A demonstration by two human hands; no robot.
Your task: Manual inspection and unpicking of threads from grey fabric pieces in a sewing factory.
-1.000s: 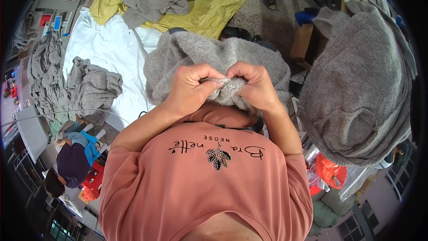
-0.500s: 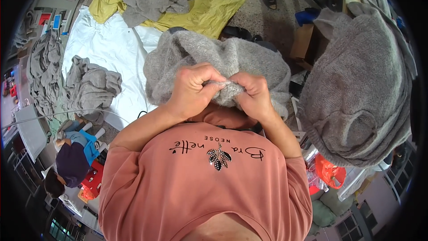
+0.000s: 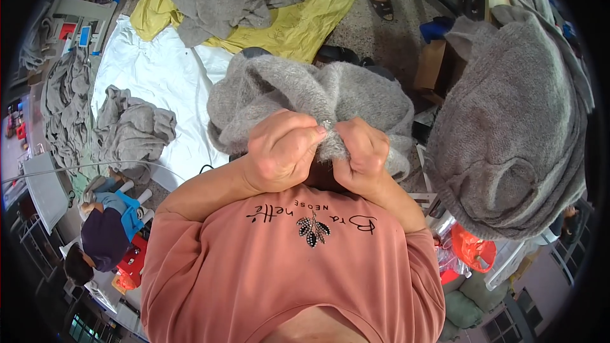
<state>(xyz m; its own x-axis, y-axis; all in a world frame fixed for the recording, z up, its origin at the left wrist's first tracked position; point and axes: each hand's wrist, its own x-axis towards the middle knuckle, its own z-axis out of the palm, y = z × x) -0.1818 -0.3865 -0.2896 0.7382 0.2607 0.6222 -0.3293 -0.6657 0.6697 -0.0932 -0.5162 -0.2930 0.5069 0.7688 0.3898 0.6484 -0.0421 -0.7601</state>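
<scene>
A fuzzy grey knit garment (image 3: pixel 375 98) lies bunched over my lap, in front of my chest. My left hand (image 3: pixel 284 150) pinches a fold of its knit between thumb and fingers. Right beside it, my right hand (image 3: pixel 360 152) grips the same fold, its fingers curled around the edge. The two sets of fingertips almost meet, with a small gathered bit of knit between them. Whether a needle or thread is held there is too small to make out.
To the right, a large pile of grey knitwear (image 3: pixel 508 133) hangs at a table. Grey garments (image 3: pixel 132 130) lie on white sheeting (image 3: pixel 194 82) at left; more rest on yellow sheeting (image 3: pixel 298 25) ahead. A cardboard box (image 3: pixel 432 67) stands ahead right. Another person (image 3: pixel 105 232) sits far left.
Both hands have come down a little, closer to my chest, with the pinched fold. My left hand has turned so that its back shows more.
</scene>
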